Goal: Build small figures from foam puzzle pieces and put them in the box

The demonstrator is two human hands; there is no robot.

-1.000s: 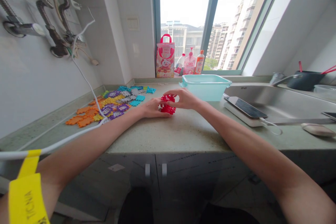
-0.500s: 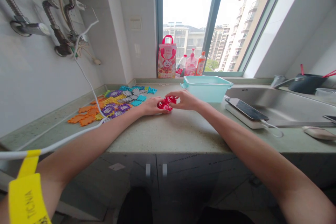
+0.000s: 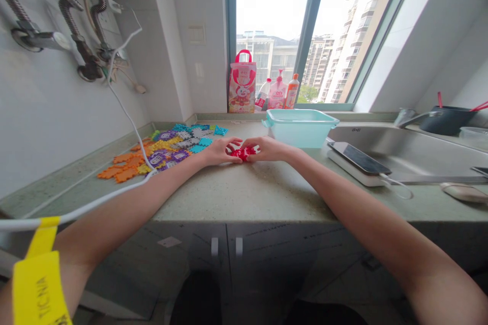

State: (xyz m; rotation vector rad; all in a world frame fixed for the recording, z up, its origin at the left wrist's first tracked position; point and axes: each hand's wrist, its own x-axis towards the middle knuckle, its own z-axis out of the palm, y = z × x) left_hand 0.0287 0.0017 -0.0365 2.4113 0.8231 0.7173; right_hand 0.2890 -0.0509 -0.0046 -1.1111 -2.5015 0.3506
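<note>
Both my hands meet over red interlocking plastic pieces [image 3: 241,153] lying on the green countertop [image 3: 247,193]. My left hand [image 3: 221,151] grips them from the left with fingers closed on them. My right hand [image 3: 265,148] pinches them from the right. The pieces lie low against the counter, partly hidden by my fingers. Just left of my left hand lies a spread of several flat pieces [image 3: 160,153] in orange, yellow, purple, grey and blue.
A pale blue plastic tub [image 3: 300,128] stands right behind my right hand. A phone on a white slab [image 3: 359,159] lies at the sink's [image 3: 412,150] edge. A white cable [image 3: 114,190] crosses the left counter. A pink bag [image 3: 241,82] and bottles [image 3: 280,92] stand on the window sill.
The red pieces were held stacked and upright a second ago; now they are pressed low and flat on the counter, with both hands closer together over them.
</note>
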